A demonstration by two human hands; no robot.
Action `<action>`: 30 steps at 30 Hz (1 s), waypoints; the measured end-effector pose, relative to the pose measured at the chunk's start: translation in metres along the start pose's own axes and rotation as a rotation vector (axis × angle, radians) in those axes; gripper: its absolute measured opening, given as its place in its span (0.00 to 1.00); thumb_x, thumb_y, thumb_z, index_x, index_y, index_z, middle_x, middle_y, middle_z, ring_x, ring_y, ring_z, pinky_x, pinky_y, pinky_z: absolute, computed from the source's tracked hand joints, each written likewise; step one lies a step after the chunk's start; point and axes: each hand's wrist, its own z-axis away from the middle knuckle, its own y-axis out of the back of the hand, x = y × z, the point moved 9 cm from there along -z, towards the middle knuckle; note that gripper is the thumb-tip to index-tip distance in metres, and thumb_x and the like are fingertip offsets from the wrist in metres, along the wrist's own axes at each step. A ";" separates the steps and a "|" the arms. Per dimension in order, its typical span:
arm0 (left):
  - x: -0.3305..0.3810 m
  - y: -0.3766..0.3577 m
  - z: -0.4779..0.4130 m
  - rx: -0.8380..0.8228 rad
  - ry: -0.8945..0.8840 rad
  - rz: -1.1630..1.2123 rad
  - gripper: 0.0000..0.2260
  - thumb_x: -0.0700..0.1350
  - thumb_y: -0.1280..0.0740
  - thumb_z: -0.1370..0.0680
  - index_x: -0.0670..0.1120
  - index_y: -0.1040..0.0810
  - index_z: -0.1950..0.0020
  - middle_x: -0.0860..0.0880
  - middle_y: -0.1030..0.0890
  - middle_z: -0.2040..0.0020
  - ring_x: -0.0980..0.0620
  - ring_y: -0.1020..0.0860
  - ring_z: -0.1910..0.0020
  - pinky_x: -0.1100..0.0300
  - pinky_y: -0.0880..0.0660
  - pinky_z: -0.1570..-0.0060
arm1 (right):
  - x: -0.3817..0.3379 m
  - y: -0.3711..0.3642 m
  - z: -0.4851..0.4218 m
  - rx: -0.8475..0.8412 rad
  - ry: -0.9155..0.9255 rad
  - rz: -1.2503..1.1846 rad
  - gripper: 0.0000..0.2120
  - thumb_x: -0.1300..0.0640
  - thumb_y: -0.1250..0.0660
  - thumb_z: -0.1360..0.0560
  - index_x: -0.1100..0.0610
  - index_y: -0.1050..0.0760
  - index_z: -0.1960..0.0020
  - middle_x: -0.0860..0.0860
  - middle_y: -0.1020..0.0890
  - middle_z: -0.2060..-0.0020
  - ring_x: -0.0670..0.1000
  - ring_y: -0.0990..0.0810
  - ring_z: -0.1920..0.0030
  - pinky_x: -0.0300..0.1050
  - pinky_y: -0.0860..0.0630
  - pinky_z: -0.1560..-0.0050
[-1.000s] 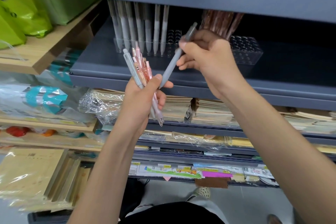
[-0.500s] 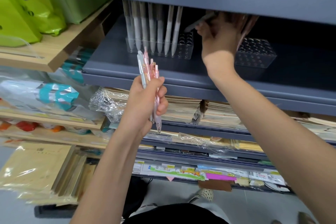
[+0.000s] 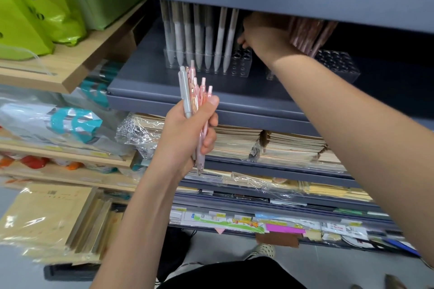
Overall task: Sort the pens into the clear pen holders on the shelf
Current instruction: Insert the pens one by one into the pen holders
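Currently, left hand (image 3: 185, 134): fingers (image 3: 211, 122) and thumb wrapped firmly round a bundle of slim plastic click pens (image 3: 196, 96), one pale grey, the remainder pink. Bundle upright, clickers up, tips poking out below the fingers; probably so held as ready stock for drawing one at a time. Barrels smooth, glossy, round in section.

Right hand (image 3: 263, 37): deep under the upper shelf lip, between the two holders. Fingers hidden behind the back of the hand; grip impossible to tell, likewise whether any pen is in it.

Clear rectangular plastic pen holder (image 3: 239, 64): just left of the right fingers, above and beyond the left fingers. Top pierced with round sockets. Left sockets filled by a row of matte pale grey pens (image 3: 199, 37), upright, tips down. Right-hand sockets vacant, the probable destination for grey stock.

Second clear plastic pen holder (image 3: 338, 63): just right of the right fingers. Leaning cluster of pink pens (image 3: 307, 35) at its left end, other sockets vacant.

Dark grey sheet-metal shelf (image 3: 211, 98): beneath both holders. Flat, painted, hard.
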 end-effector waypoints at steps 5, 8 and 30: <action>-0.004 0.001 0.000 0.016 0.016 0.039 0.06 0.49 0.34 0.18 0.50 0.30 0.51 0.51 0.27 0.68 0.55 0.35 0.80 0.65 0.39 0.82 | 0.006 0.004 -0.012 0.021 -0.061 -0.136 0.22 0.57 0.50 0.18 0.54 0.29 0.67 0.46 0.22 0.78 0.44 0.24 0.70 0.37 0.27 0.60; -0.004 0.001 -0.002 0.016 0.010 0.046 0.04 0.45 0.37 0.18 0.48 0.32 0.50 0.50 0.25 0.68 0.54 0.35 0.81 0.66 0.39 0.82 | 0.004 0.003 -0.003 0.012 -0.073 -0.217 0.21 0.58 0.51 0.17 0.53 0.32 0.67 0.45 0.23 0.80 0.41 0.25 0.78 0.31 0.27 0.63; -0.027 -0.037 0.003 -0.193 0.045 -0.192 0.05 0.43 0.33 0.21 0.47 0.29 0.51 0.49 0.28 0.68 0.52 0.36 0.80 0.65 0.37 0.79 | -0.009 -0.005 0.115 -0.284 0.299 -0.285 0.11 0.57 0.24 0.29 0.62 0.22 0.52 0.54 0.19 0.64 0.47 0.26 0.75 0.40 0.31 0.79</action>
